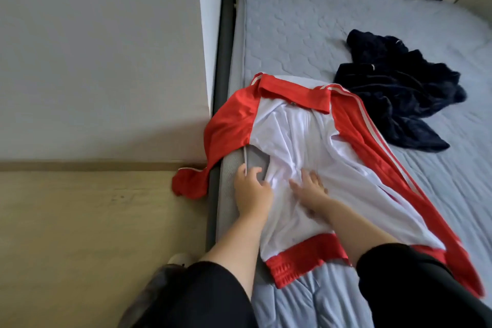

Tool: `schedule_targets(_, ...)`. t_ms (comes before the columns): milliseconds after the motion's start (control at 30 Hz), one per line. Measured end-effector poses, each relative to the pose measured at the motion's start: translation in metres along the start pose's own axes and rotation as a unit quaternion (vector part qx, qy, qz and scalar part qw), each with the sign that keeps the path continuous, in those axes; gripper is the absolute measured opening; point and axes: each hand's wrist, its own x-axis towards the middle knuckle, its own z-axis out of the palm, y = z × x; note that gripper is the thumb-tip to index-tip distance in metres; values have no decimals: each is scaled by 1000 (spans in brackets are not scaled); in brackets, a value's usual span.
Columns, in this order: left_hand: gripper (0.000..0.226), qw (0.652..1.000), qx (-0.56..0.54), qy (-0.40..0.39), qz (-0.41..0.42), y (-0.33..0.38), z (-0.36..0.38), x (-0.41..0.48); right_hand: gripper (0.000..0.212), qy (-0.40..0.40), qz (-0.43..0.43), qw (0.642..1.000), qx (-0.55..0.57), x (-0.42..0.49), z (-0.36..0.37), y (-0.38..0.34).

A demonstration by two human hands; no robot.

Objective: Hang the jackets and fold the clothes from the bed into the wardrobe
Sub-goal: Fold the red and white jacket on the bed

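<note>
The left hand (pixel 251 186) pinches the zipper edge of the red and white jacket (pixel 306 146); the right hand (pixel 310 189) presses flat beside it. The slick, limp fabric will likely slide, so collar (pixel 292 96) and shoulders above give surer hold.

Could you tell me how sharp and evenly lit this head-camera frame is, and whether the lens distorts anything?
Head view: soft daylight, no glare; a faint shadow falls on the wall beside the bed. Wide-angle bending curves the bed's edges. The red and white jacket and both hands, left and right, look slightly soft; the dark garment loses detail in its folds.
</note>
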Motion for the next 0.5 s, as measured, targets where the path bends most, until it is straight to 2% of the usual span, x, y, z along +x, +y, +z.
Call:
schedule_targets(67,32,987,140,9,77,4,-1,-10,49,3,-25,994,111,-12,-13,14)
schedule_targets(167,61,943,303,-68,118,12,4,-24,27,35,-31,985,164,-35,-19,32)
schedule_targets(233,72,927,342,-122,93,11,11,-36,29,43,-45,984,167,-48,-13,41)
schedule_targets(300,65,930,340,-128,54,6,13,-44,42,42,-54,984,164,-61,-6,47)
schedule_targets(367,42,960,261,-96,-1,4,4,-47,46,46,-60,983,166,-71,-2,51)
schedule_targets(400,30,981,168,-75,-56,4,-3,-45,43,49,-68,982,172,-75,1,53)
schedule_targets(433,26,987,48,-60,-137,6,-10,-42,39,54,-78,980,177,-80,3,55)
schedule_targets(467,29,970,-80,-56,-222,8,-19,-39,37,61,-85,978,179,-84,5,56)
schedule_targets(500,35,939,-179,-52,-290,8,-27,-38,38,71,-89,977,179,-88,7,57)
